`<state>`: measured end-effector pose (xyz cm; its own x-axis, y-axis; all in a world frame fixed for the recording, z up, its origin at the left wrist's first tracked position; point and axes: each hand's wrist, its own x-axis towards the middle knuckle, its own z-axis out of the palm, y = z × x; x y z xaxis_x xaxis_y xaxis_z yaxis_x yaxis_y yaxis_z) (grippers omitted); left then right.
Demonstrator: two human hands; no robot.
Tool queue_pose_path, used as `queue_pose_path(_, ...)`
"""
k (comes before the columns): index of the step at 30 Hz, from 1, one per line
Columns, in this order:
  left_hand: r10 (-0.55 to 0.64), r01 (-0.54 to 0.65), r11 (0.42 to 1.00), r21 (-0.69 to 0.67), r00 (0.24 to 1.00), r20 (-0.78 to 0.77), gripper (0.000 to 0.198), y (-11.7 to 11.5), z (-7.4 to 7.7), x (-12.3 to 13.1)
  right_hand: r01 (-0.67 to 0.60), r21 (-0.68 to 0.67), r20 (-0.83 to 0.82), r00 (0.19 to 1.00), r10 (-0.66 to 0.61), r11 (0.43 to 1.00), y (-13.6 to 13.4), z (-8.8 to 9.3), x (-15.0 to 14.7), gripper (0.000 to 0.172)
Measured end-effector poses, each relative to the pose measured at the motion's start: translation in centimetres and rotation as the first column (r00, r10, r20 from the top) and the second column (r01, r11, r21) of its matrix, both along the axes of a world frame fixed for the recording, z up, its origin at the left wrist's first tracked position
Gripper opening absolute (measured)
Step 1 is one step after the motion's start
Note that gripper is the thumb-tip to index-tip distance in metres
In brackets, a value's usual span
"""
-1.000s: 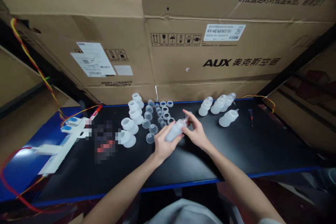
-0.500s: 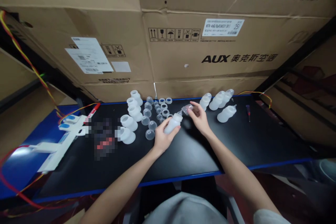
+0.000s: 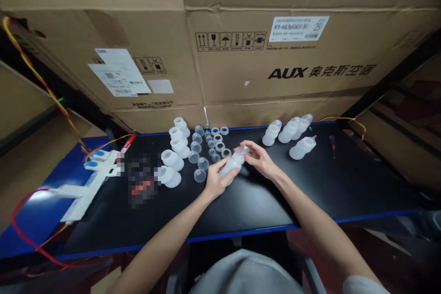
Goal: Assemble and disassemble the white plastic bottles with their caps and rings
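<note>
My left hand [image 3: 217, 180] is wrapped round a whitish baby bottle [image 3: 233, 166], tilted with its top toward the right. Over the bottle's top sits a clear dome cap [image 3: 242, 150], and my right hand [image 3: 259, 160] has its fingers closed on that cap. Left of the bottle lie several white collar rings [image 3: 219, 146], with clear nipples [image 3: 211, 144] beside them. Several loose clear caps [image 3: 195, 147] form a line further left. Open bottle bodies [image 3: 172, 160] stand in a row beyond those.
Several capped bottles [image 3: 288, 130] stand at the back right, with another bottle [image 3: 302, 148] in front of them. A screwdriver [image 3: 332, 146] lies to their right. A white power strip [image 3: 90, 185] with cables rests at the left. Large cardboard boxes [image 3: 227, 71] wall off the back.
My right hand has brought the clear cap down onto the bottle's top, covering the nipple. The left hand still holds the bottle. The view has shifted slightly.
</note>
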<state>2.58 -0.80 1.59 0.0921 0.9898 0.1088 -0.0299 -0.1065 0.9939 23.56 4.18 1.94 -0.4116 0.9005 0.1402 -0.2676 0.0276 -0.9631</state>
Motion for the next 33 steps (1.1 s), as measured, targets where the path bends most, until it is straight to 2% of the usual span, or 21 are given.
queue_pose_path(3,-0.132,0.150,0.980,-0.129,0.981,0.140,0.058,0.3,-0.1,-0.2,-0.032,-0.020,-0.041,0.999,0.031,0.999,-0.5,0.3,-0.3,0.064)
queue_pose_path(5,-0.232,0.304,0.925,-0.229,0.927,0.296,0.061,0.4,-0.6,-0.4,-0.064,-0.047,-0.063,0.996,0.061,0.997,-0.9,0.7,-0.5,0.067)
queue_pose_path(7,-0.277,0.418,0.865,-0.278,0.859,0.431,0.063,0.4,-1.0,-0.6,-0.091,-0.075,-0.064,0.994,0.086,0.993,-1.2,1.0,-0.8,0.070)
queue_pose_path(8,-0.284,0.446,0.848,-0.285,0.838,0.466,0.063,0.3,-1.2,-0.6,-0.089,-0.077,-0.059,0.995,0.085,0.993,-1.3,1.1,-0.9,0.072)
queue_pose_path(10,-0.281,0.440,0.853,-0.280,0.840,0.464,0.063,0.1,-1.5,-0.7,-0.063,-0.052,-0.041,0.997,0.061,0.997,-1.3,1.0,-0.9,0.074)
queue_pose_path(15,-0.238,0.324,0.910,-0.258,0.919,0.314,0.067,-0.6,-1.1,0.0,0.005,0.019,-0.041,0.999,-0.004,1.000,-0.8,-0.2,-0.2,0.066)
queue_pose_path(19,-0.211,0.253,0.953,-0.165,0.949,0.234,0.067,-0.9,-0.4,0.8,0.016,0.029,-0.056,0.998,-0.014,0.999,-0.6,-0.6,0.2,0.060)
queue_pose_path(21,-0.165,0.180,0.979,-0.096,0.976,0.146,0.065,-0.9,-0.3,0.9,0.028,0.037,-0.051,0.998,-0.026,0.999,-0.5,-0.5,0.2,0.057)
queue_pose_path(24,-0.009,0.017,0.995,0.097,0.997,-0.080,0.057,-1.0,-0.7,0.7,0.106,0.056,-0.029,0.994,-0.104,0.993,-0.6,0.3,0.0,0.052)
queue_pose_path(26,0.105,-0.049,0.966,0.253,0.972,-0.212,0.055,-1.0,-1.0,0.5,0.176,0.096,-0.008,0.984,-0.176,0.980,-0.9,1.0,-0.2,0.049)
queue_pose_path(28,0.186,-0.059,0.919,0.390,0.937,-0.297,0.052,-0.9,-1.0,0.3,0.239,0.163,0.024,0.969,-0.246,0.957,-1.5,1.7,-0.5,0.047)
queue_pose_path(30,0.237,-0.012,0.864,0.503,0.891,-0.386,0.055,-1.1,-0.8,0.0,0.305,0.242,0.070,0.941,-0.330,0.921,-2.5,2.3,-0.6,0.046)
queue_pose_path(33,0.299,0.110,0.788,0.606,0.792,-0.532,0.068,-2.4,0.0,-0.9,0.415,0.341,0.149,0.862,-0.484,0.844,-4.6,2.9,-0.2,0.042)
